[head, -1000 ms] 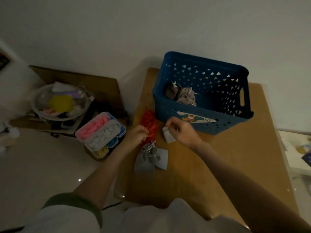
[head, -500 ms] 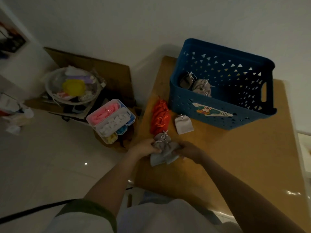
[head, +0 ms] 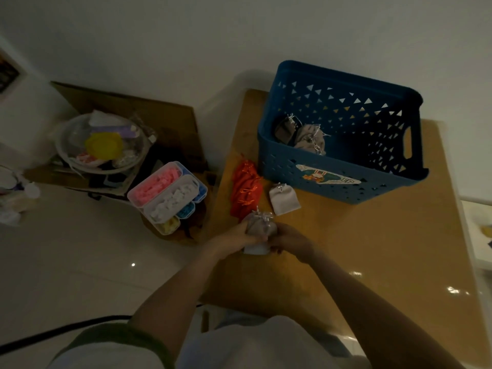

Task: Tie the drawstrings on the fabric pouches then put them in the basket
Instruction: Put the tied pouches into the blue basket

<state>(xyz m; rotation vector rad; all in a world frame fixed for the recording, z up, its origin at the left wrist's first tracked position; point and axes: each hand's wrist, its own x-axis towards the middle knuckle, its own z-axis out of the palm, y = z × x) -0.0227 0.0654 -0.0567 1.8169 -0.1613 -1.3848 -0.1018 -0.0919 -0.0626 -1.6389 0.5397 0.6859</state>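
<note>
Dim light, view down onto a brown wooden desk point(head: 372, 249).

Left hand point(head: 234, 239) and right hand point(head: 291, 242) meet over the near left part of the desk. Both curl their fingers round a small grey fabric pouch point(head: 259, 227), the left hand on its left side, the right hand on its right. The pouch's pale drawstrings point(head: 262, 215) stick up bunched at its far end. A flat white fabric piece point(head: 255, 249) shows just under the hands — cannot tell if it is held.

Beyond the hands, 1 pale grey flat pouch point(head: 283, 199) lies on the desk, apart from them and just beside the near wall of a blue plastic basket with triangular holes point(head: 372, 187). The basket stands on the far part of the desk, with a cartoon sticker point(head: 328, 177) on its near wall. Inside, in its left near corner — bunched grey pouches point(head: 310, 138), count unclear.

Left of the basket, a pile of orange-red fabric pouches point(head: 246, 189) lies along the desk's left edge, its near end close to the held pouch.

Off the desk, left:
- a clear compartment box with pink, white, blue and yellow pieces point(head: 167, 194)
- a round clear bowl of mixed items point(head: 102, 145)
- a sheet of brown cardboard point(head: 133, 110) by the wall
</note>
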